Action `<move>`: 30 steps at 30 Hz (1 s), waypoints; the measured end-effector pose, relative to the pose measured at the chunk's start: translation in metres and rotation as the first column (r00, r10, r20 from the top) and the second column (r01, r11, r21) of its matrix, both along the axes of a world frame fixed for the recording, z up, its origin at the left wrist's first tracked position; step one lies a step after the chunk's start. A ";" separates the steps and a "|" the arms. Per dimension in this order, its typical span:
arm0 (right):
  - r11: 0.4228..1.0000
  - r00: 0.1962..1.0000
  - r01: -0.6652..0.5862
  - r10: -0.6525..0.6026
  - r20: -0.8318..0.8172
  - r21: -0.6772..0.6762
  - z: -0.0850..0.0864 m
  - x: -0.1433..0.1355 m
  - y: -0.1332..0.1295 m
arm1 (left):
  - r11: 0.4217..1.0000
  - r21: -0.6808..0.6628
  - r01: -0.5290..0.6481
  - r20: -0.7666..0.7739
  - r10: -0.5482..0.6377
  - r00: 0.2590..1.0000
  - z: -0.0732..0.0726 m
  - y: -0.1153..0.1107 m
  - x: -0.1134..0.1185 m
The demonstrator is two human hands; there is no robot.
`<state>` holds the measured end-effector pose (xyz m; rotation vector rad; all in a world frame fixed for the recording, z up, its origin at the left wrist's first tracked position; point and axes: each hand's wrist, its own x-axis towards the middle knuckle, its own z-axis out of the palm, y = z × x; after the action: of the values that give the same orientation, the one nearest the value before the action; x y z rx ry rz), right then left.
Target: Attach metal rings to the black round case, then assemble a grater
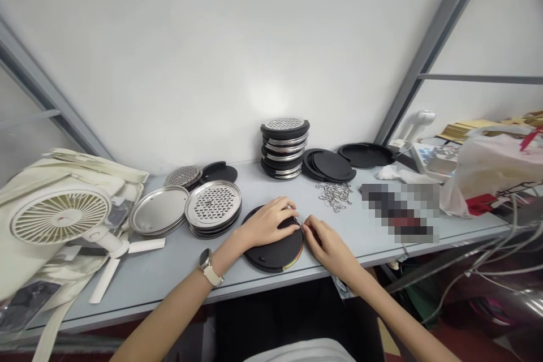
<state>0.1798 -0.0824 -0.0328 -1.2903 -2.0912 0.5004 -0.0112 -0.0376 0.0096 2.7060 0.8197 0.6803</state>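
Note:
A round black disc (271, 253) lies near the table's front edge, with a red, yellow and green stripe along part of its right rim. My left hand (268, 223) rests across its top, thumb and fingers bent toward the right rim to hold it. At that rim my right hand (324, 240) pinches a small, shiny metal piece (299, 220), whose shape is mostly hidden by fingers. Behind my right hand lies a loose pile of metal hooks or clips (335, 195). Left of the disc stands a stack of perforated metal grater plates (214, 205).
Plain metal plates (160, 210) and a white fan (63, 218) stand at the left. A tall stack of black and metal discs (284, 147) is against the wall. Black round covers (331, 164) lie beside it. A plastic bag (492, 164) sits at the right.

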 end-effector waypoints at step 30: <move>1.000 1.000 0.001 -0.001 -0.004 0.021 0.001 -0.001 -0.001 | 0.990 -0.138 0.027 0.115 -0.011 0.993 -0.001 0.001 0.000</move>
<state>0.1788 -0.0839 -0.0322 -1.2775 -2.0872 0.4784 -0.0117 -0.0364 0.0090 2.5221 0.7817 0.7377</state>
